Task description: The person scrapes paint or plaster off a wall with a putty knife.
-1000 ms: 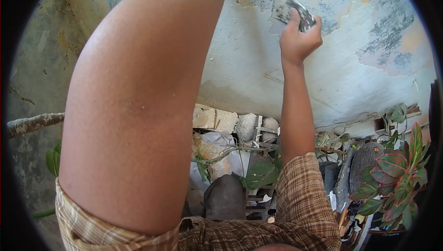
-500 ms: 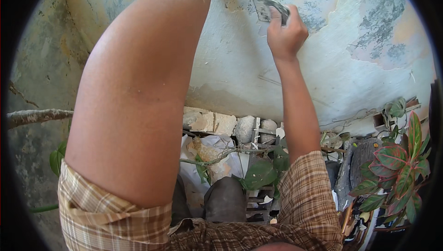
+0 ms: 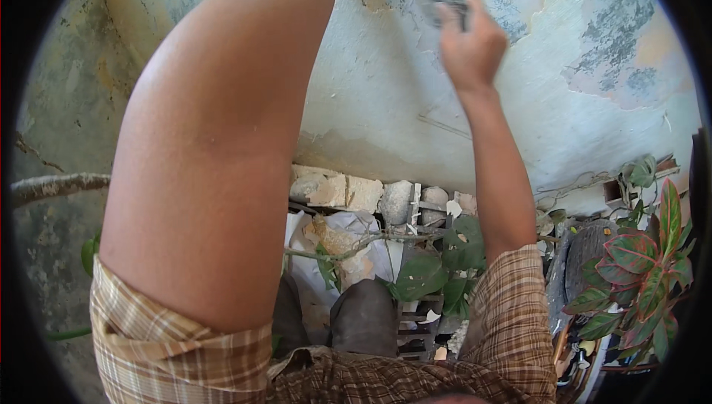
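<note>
My right hand is closed around a flat scraper with a worn, greyish blade and a dark grip. Its blade lies against or very close to the peeling wall; blur hides whether it touches. Around it the paint is patchy, with grey-blue stains and flaked edges. My left forearm stretches up across the left side and leaves the picture at the top edge, so the left hand itself is out of sight.
Along the wall's foot lie broken masonry blocks, rounded stones and a pale sheet. A green-and-red leafy plant stands at the right. A branch juts in at the left, and vines cross the rubble.
My right hand and the scraper have shifted a little to the right and slightly upward along the wall. The left forearm stays almost where it was.
</note>
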A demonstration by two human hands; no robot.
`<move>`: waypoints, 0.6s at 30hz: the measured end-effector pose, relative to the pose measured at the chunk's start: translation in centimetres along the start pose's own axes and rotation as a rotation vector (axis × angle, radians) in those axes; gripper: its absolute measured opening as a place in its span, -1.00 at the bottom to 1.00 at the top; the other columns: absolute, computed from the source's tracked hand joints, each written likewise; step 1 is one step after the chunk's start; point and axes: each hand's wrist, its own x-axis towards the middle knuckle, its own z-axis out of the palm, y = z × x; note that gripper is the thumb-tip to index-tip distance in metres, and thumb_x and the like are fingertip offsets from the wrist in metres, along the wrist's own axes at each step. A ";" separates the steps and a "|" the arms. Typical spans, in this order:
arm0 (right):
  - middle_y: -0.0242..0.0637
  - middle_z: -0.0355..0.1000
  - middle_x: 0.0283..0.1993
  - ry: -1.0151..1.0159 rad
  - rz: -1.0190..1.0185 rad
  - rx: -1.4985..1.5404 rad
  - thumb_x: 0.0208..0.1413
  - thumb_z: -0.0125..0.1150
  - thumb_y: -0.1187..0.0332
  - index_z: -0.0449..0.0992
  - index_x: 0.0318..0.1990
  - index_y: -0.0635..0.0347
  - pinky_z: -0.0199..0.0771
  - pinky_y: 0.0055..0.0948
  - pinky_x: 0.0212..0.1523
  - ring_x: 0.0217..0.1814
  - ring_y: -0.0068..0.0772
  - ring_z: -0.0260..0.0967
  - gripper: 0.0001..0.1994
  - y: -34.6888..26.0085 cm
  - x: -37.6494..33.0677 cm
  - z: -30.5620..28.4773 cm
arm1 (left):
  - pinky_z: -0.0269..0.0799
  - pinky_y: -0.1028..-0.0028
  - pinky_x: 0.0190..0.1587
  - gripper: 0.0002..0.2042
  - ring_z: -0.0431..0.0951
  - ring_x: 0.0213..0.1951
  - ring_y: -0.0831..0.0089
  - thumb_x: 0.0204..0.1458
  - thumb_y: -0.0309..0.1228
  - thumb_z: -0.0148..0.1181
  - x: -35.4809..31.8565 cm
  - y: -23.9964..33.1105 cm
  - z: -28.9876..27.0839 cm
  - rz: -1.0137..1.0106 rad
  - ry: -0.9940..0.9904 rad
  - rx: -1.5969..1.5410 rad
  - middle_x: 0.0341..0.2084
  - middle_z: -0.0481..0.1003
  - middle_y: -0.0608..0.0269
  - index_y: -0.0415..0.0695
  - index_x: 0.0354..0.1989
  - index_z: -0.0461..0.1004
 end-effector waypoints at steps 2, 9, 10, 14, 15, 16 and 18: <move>-0.11 0.50 -0.46 -0.022 0.017 -0.027 -0.02 0.28 0.33 0.50 -0.28 0.14 0.44 -0.22 -0.46 -0.46 -0.04 0.48 -0.83 1.3 -1.0 1.4 | -0.45 0.16 0.42 -0.25 -0.20 0.42 0.22 0.01 0.09 -0.04 0.2 0.1 0.1 -0.009 0.006 -0.009 0.39 -0.08 0.11 0.01 0.36 0.03; -0.16 0.51 -0.48 0.075 0.067 0.015 -0.04 0.29 0.35 0.50 -0.28 0.14 0.43 -0.22 -0.47 -0.46 -0.06 0.48 -0.83 0.2 -0.2 0.4 | -0.45 0.15 0.42 -0.25 -0.21 0.42 0.22 0.01 0.11 -0.04 0.7 -0.4 0.6 0.005 0.019 0.004 0.39 -0.10 0.13 0.02 0.36 0.03; -0.15 0.51 -0.47 -0.014 0.049 -0.037 -0.04 0.29 0.35 0.50 -0.26 0.15 0.43 -0.21 -0.46 -0.46 -0.05 0.48 -0.82 0.3 -0.9 0.9 | -0.45 0.15 0.42 -0.25 -0.21 0.42 0.22 0.01 0.11 -0.04 1.0 -0.1 0.7 0.015 0.042 -0.001 0.39 -0.10 0.13 0.02 0.36 0.03; -0.14 0.51 -0.47 -0.149 0.012 -0.088 -0.03 0.29 0.34 0.51 -0.24 0.19 0.42 -0.21 -0.46 -0.47 -0.07 0.48 -0.80 -0.1 -0.8 0.2 | -0.45 0.16 0.42 -0.25 -0.21 0.42 0.23 0.01 0.11 -0.04 0.5 -0.7 0.4 0.003 0.026 0.001 0.39 -0.10 0.14 0.02 0.35 0.04; -0.14 0.51 -0.46 -0.129 0.049 -0.078 -0.03 0.29 0.35 0.50 -0.24 0.19 0.42 -0.20 -0.45 -0.46 -0.06 0.49 -0.80 0.7 -1.0 -0.5 | -0.45 0.17 0.42 -0.26 -0.21 0.42 0.23 0.01 0.11 -0.04 0.3 -0.5 0.5 0.012 0.028 -0.002 0.39 -0.09 0.14 0.02 0.35 0.04; -0.12 0.52 -0.45 -0.051 0.166 0.031 -0.02 0.29 0.34 0.49 -0.24 0.21 0.42 -0.19 -0.42 -0.42 -0.05 0.49 -0.79 1.5 -1.5 -0.8 | -0.44 0.17 0.42 -0.26 -0.21 0.42 0.23 0.01 0.11 -0.04 0.2 -0.2 0.5 0.020 0.030 -0.007 0.39 -0.09 0.14 0.02 0.35 0.04; -0.11 0.52 -0.44 -0.113 0.161 -0.033 -0.02 0.29 0.34 0.49 -0.25 0.22 0.43 -0.20 -0.40 -0.41 -0.04 0.50 -0.79 0.6 -3.3 -0.2 | -0.43 0.16 0.42 -0.26 -0.20 0.42 0.24 0.01 0.11 -0.04 -0.1 -0.1 0.5 0.023 0.022 0.015 0.39 -0.09 0.14 0.02 0.35 0.05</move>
